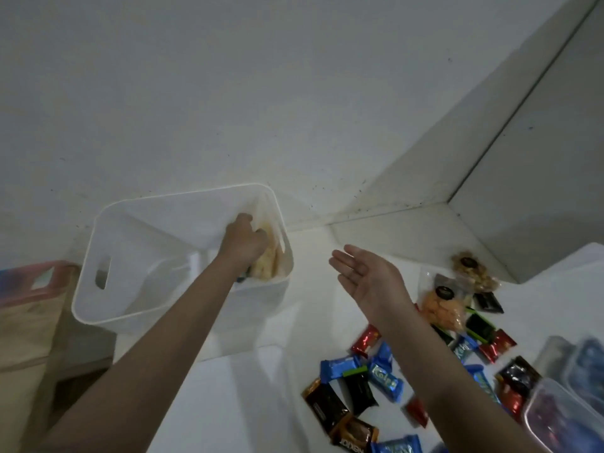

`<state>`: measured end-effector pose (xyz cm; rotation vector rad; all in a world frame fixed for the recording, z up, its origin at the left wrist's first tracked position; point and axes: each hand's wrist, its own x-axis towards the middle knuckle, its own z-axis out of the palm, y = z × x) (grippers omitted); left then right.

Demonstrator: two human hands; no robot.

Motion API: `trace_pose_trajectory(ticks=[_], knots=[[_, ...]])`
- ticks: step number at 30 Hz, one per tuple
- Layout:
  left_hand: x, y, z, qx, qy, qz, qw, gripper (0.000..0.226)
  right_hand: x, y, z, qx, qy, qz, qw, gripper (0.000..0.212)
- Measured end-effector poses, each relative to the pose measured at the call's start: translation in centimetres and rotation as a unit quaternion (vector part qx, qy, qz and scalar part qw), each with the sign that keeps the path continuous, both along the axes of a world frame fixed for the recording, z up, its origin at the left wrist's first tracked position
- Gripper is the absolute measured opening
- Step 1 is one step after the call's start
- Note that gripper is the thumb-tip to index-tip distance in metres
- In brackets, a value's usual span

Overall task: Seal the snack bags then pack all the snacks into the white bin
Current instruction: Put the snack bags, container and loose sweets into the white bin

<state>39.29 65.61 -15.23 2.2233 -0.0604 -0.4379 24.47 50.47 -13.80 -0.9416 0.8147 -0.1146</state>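
Note:
The white bin (98, 256) stands on the white table at the left, against the wall. My left hand (243, 238) reaches down inside it at its right wall, closed on a clear bag of pale yellow snacks (264, 268). My right hand (366, 276) hovers to the right of the bin, palm up, fingers spread, holding nothing. A clear bag of orange snacks (444, 310) and a bag of brown snacks (474, 271) lie to the right. Several small wrapped sweets (359, 384) in blue, black and red are scattered near the front.
Clear plastic containers (568, 397) sit at the right edge. A pink basket (42, 279) stands left of the bin, beyond the table edge. A white wall rises behind, with a corner ledge (425, 204) at the back right.

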Motion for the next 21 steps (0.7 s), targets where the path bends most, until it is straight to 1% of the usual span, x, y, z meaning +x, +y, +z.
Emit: trace_pose_trajectory(ticks=[1,3,4,6,8,10,12,14,17,19,21], knots=[[-1.4,-1.1,0.7,-0.014,-0.052,0.014,0.998,0.048,-1.2,-1.5,-0.6,-0.012,0.018,-0.024,0.999,0.02],[-4.2,-3.5,1.6,-0.037,-0.144,0.013,0.989,0.045,-3.2,-4.5,-1.9,-0.052,0.057,-0.077,0.994,0.021],[-5.6,-5.0,1.8,-0.05,-0.172,-0.002,0.984,0.042,-4.1,-6.1,-2.9,-0.07,0.075,-0.1,0.99,0.022],[-8.1,-8.3,1.7,-0.071,-0.192,-0.048,0.978,0.038,-5.6,-9.6,-4.7,-0.098,0.113,-0.141,0.979,0.027],[-10.1,-11.8,0.8,-0.076,-0.17,-0.087,0.979,0.037,-7.2,-13.3,-6.2,-0.154,0.148,-0.179,0.96,0.031],[-11.9,-15.4,-1.0,-0.062,-0.127,-0.116,0.983,0.04,-8.5,-17.1,-7.4,-0.212,0.187,-0.197,0.939,0.026],[-13.6,-19.1,-3.2,-0.028,-0.092,-0.139,0.986,0.046,-9.3,-21.2,-8.7,-0.259,0.204,-0.192,0.924,0.026],[-15.5,-22.9,-5.5,0.016,-0.051,-0.162,0.985,0.057,-9.3,-25.4,-10.0,-0.323,0.241,-0.16,0.901,0.03],[-18.0,-28.6,-8.6,0.08,0.027,-0.199,0.976,0.079,-8.3,-31.3,-12.1,-0.407,0.281,-0.088,0.865,0.036],[-19.1,-32.0,-10.3,0.141,0.07,-0.205,0.966,0.101,-7.1,-34.2,-13.4,-0.451,0.284,-0.023,0.846,0.04],[-19.8,-34.8,-11.7,0.202,0.102,-0.213,0.951,0.126,-6.0,-36.3,-14.3,-0.475,0.279,0.041,0.834,0.045]])
